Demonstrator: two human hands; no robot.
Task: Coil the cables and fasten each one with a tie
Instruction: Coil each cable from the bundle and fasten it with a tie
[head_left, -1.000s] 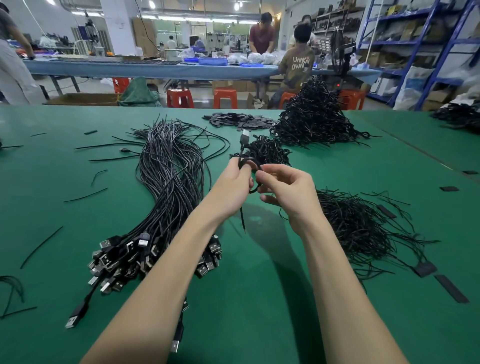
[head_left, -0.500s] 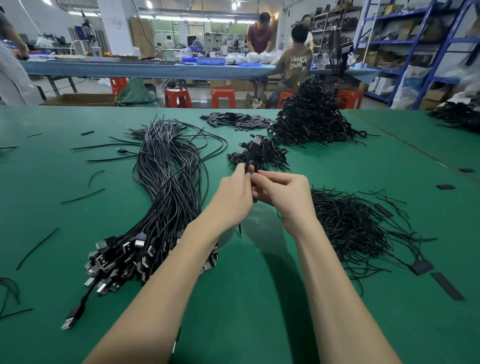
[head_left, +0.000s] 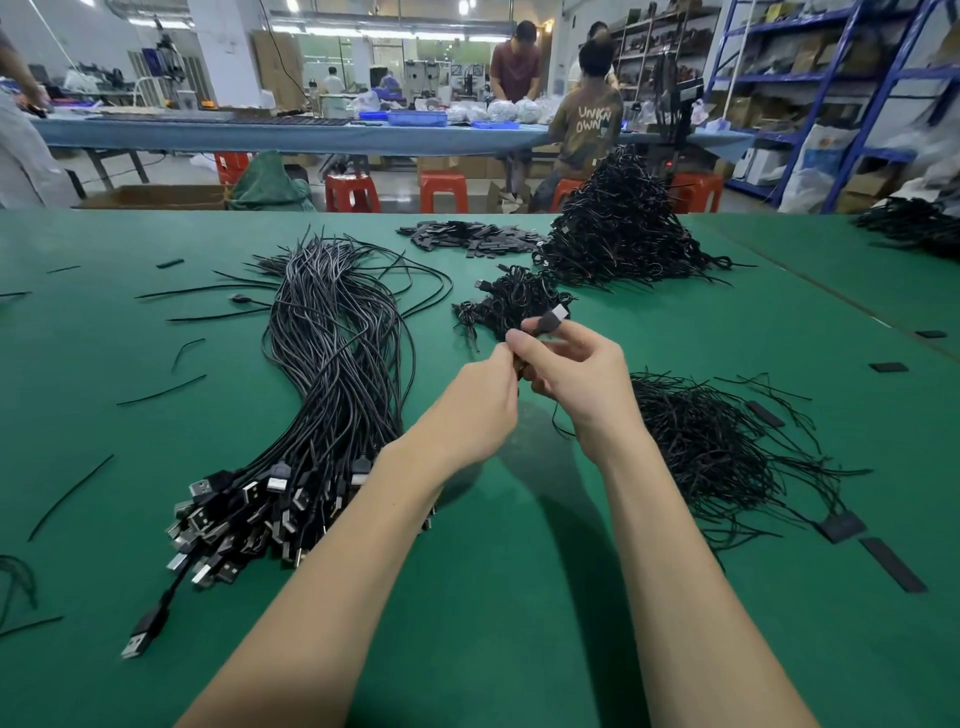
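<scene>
Both hands meet above the green table (head_left: 519, 597): left hand (head_left: 475, 405) and right hand (head_left: 576, 379) pinch a small coiled cable (head_left: 548, 323), its plug poking past the right fingertips (head_left: 530, 327).

You have two hands up, the left hand (head_left: 475, 410) and the right hand (head_left: 574, 379), pinching one coiled cable (head_left: 545, 325) between them. On your green table (head_left: 493, 597) sit four dark heaps: one bundle of loose cables (head_left: 332, 364), one small pile of coiled cables (head_left: 511, 301), one tall pile of coiled cables (head_left: 623, 228) and one mat of ties (head_left: 711, 452), plus one scatter of flat black tabs (head_left: 467, 239). Behind it you can count three red stools (head_left: 444, 191) in full and three people at the far bench (head_left: 311, 135).
</scene>
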